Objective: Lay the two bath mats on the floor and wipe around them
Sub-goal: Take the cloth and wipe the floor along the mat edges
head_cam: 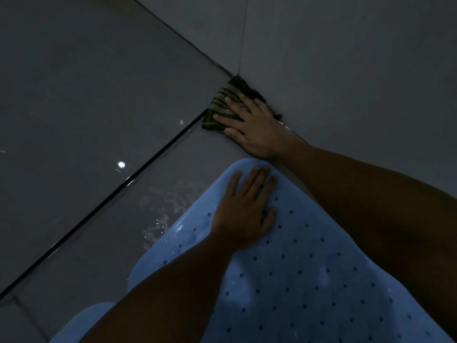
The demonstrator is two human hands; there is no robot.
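A blue perforated bath mat [309, 276] lies flat on the grey floor, filling the lower right. My left hand [244, 211] rests flat on its far rounded end with straight fingers. A second blue mat [81, 320] shows only as a rounded edge at the bottom left, partly hidden by my left forearm. My right hand [249, 125] presses flat on a dark striped cloth [222, 105] pushed into the corner where floor and wall meet, just beyond the mat's end.
Grey tiled walls [346, 58] close the corner at the right and top. A dark grout line or channel [123, 191] runs diagonally across the floor. Wet patches [165, 211] glisten on the tile left of the mat. The light is dim.
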